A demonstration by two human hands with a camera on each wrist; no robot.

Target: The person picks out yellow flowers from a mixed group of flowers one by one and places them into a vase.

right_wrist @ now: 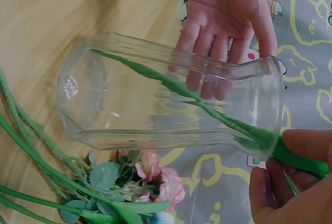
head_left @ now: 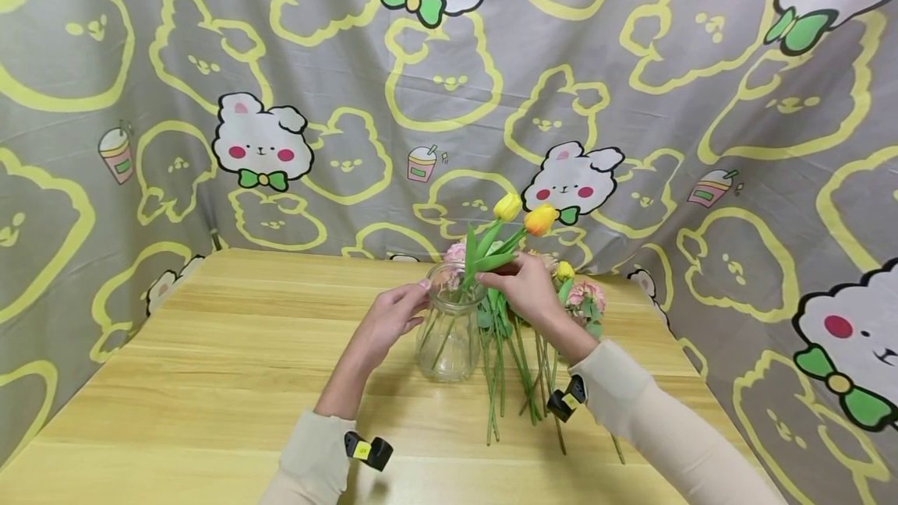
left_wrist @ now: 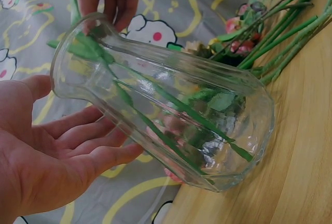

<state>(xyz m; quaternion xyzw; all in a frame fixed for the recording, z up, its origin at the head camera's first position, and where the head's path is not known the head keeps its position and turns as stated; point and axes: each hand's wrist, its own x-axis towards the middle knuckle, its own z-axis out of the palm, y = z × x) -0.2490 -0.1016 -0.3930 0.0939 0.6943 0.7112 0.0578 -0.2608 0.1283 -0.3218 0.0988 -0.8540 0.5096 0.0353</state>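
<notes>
A clear glass vase [head_left: 449, 353] stands upright on the table. Two artificial tulips, one yellow [head_left: 508, 207] and one orange-yellow [head_left: 540, 220], lean out of its mouth to the right. My right hand [head_left: 531, 292] pinches their green leaves and stems [right_wrist: 303, 161] just at the rim. Inside the glass, the stem ends [left_wrist: 241, 151] reach near the bottom. My left hand [head_left: 388, 323] is at the vase's left side. Its thumb touches the rim, and the fingers [left_wrist: 96, 136] stretch loosely along the neck and side without curling round it.
Right of the vase, several more artificial flowers lie on the wooden table [head_left: 245, 365], pink blossoms [head_left: 585, 298] and a yellow tulip [head_left: 564, 271] toward the back, stems [head_left: 522, 365] toward the front. A patterned grey cloth [head_left: 337, 84] hangs behind.
</notes>
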